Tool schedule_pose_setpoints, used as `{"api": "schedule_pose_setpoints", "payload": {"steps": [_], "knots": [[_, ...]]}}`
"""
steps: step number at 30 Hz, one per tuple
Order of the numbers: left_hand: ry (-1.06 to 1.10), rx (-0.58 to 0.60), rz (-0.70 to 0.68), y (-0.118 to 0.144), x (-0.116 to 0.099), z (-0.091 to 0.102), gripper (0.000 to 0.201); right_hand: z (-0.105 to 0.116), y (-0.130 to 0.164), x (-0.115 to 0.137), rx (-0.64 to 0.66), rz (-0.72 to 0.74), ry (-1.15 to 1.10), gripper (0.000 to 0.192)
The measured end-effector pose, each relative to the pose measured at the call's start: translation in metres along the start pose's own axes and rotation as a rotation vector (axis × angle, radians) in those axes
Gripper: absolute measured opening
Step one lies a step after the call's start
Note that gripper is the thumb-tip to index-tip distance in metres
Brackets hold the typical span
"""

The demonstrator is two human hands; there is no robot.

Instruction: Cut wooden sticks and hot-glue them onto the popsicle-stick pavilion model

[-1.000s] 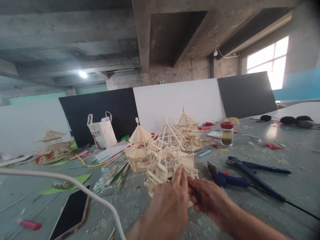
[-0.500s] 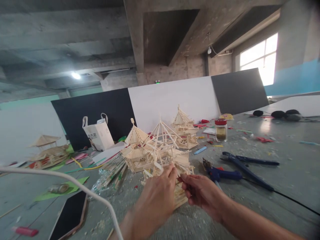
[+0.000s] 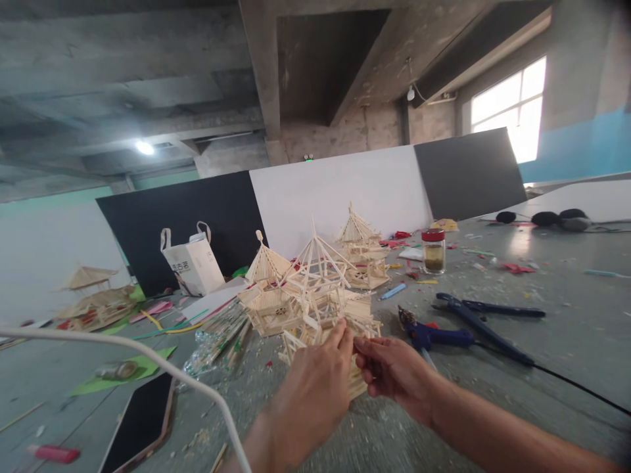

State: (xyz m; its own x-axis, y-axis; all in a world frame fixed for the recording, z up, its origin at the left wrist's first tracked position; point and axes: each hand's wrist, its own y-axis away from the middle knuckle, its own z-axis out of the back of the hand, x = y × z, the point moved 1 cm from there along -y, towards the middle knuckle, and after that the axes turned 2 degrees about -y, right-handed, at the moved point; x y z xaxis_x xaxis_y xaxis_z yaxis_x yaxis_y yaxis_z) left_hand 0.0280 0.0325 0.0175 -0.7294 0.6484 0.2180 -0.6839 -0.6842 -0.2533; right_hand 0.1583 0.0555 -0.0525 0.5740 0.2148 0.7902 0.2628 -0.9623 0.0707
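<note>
we see the left hand [image 3: 310,394] and the right hand [image 3: 394,371] meeting near the middle of the grey bench [image 3: 566,341], towards its near edge. both hands have their fingertips pinched on the pale wooden-stick pavilion model with the open-framed pointed roof [image 3: 320,295], gripping its lower front part; the thumb and forefinger of each hand are pressed close, almost touching each other across the sticks. the model stands on the bench just beyond the hands.

just behind it on the left is a second stick pavilion with a closed slatted roof [image 3: 269,289], touching or nearly touching the first; a third stick pavilion [image 3: 362,253] stands farther back towards the far edge. beside them to the right lies a blue glue gun [image 3: 434,335] with a black cord, and next to that a pair of dark blue pliers [image 3: 486,322]. a glass jar with a red lid [image 3: 434,251] stands near the far edge. on the left side lie a bundle of sticks in clear wrap [image 3: 221,338], a black phone [image 3: 140,420] near the near edge, and a white cable [image 3: 148,361] arching over it. a white paper bag [image 3: 192,263] leans at the far edge.
</note>
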Motion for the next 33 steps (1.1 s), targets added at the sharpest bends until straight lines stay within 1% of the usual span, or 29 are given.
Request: {"api": "schedule_pose_setpoints", "payload": {"steps": [6, 9, 12, 17, 23, 28, 33], "knots": [[-0.101, 0.043, 0.019, -0.001, -0.003, -0.005, 0.057, 0.003, -0.002, -0.002, 0.01, 0.002, -0.002, 0.021], [-0.145, 0.037, 0.02, 0.0, -0.005, -0.007, 0.059, 0.001, -0.001, -0.002, 0.016, 0.011, 0.009, 0.023], [-0.166, 0.033, 0.01, 0.0, -0.007, -0.008, 0.059, 0.0, 0.0, -0.002, 0.014, 0.012, 0.023, 0.024], [-0.181, 0.061, 0.029, -0.002, -0.009, -0.009, 0.062, 0.0, -0.001, -0.002, 0.011, 0.015, 0.033, 0.024], [-0.197, 0.022, 0.015, -0.001, -0.007, -0.013, 0.061, 0.0, -0.002, -0.002, 0.027, 0.025, 0.038, 0.024], [-0.227, 0.026, 0.022, -0.001, -0.008, -0.015, 0.059, 0.0, -0.002, -0.003, 0.027, 0.04, 0.044, 0.025], [-0.269, 0.026, 0.03, -0.002, -0.01, -0.016, 0.061, 0.0, -0.004, -0.003, 0.026, 0.046, 0.043, 0.028]]}}
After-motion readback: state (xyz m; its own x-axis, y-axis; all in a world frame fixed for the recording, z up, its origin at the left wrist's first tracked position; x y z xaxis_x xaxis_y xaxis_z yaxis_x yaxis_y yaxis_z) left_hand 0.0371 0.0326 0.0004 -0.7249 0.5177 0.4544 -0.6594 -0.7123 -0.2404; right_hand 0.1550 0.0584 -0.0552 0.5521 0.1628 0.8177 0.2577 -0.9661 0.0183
